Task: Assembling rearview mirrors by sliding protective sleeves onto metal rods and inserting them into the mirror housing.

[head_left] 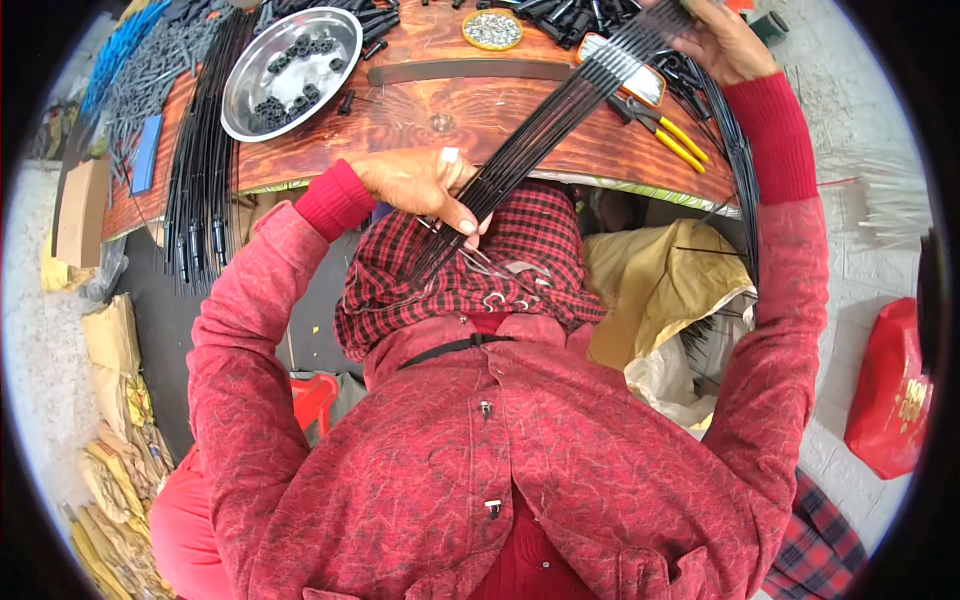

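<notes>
A bundle of long, thin black rods point(560, 118) slants across my lap and over the table's front edge. My left hand point(425, 190) pinches its lower end between thumb and fingers; a pale wrap shows on one finger. At the upper right, my right hand point(735, 42) is closed around the other end, partly cut off by the picture's edge. Beneath the rods' upper part lies a white tray with an orange rim point(650, 85). Close by are cutting pliers with yellow handles point(680, 148).
On the wooden table point(420, 125) stands a metal bowl point(250, 75) with black fittings. A yellow dish point(465, 34) holds small silvery parts. More black rods point(198, 150) overhang the left edge beside a blue block point(146, 153). A tan sack point(650, 270) sits below the table.
</notes>
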Action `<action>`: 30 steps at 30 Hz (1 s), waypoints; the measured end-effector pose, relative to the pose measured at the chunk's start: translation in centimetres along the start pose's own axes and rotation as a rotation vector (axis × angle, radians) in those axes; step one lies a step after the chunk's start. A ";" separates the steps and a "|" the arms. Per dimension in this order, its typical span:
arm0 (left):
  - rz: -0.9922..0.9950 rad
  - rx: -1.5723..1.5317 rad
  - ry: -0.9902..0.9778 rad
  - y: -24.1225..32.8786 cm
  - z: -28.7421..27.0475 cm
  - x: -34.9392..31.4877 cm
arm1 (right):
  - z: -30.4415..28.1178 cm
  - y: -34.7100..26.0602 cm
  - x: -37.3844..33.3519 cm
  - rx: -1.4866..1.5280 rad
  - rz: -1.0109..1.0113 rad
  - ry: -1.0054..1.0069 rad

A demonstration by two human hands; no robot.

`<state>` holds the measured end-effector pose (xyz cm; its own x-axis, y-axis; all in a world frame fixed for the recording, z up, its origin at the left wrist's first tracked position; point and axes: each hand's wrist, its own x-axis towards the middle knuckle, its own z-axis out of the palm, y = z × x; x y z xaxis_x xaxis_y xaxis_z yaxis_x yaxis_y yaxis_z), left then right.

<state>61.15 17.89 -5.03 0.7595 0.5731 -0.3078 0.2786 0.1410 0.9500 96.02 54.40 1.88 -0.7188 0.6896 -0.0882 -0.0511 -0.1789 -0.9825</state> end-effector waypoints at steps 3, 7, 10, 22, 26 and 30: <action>-0.069 0.028 -0.038 0.1 -0.4 -1.7 | 16.2 -5.0 -7.6 -0.512 0.214 -0.098; -0.222 -0.053 -0.192 -1.8 -1.3 -0.9 | 20.2 -5.0 -13.0 -0.774 0.527 -0.441; -0.362 0.101 -0.293 -2.8 -1.0 -0.7 | 25.6 -0.8 -13.3 -0.634 0.193 -0.548; -0.589 -0.128 -0.793 -5.9 2.3 3.2 | 30.3 17.2 -14.2 -0.294 0.793 -0.871; -0.611 -0.156 -0.780 -6.3 2.4 2.9 | 31.0 17.6 -14.7 -0.291 0.826 -0.870; -0.620 -0.278 -0.704 -6.5 2.2 1.3 | 31.1 18.3 -14.1 -0.297 0.849 -0.872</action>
<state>61.60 15.97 -11.73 0.7273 -0.2667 -0.6323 0.6670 0.4917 0.5598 83.62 19.60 -9.74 -0.6730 -0.2796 -0.6847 0.7292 -0.0956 -0.6776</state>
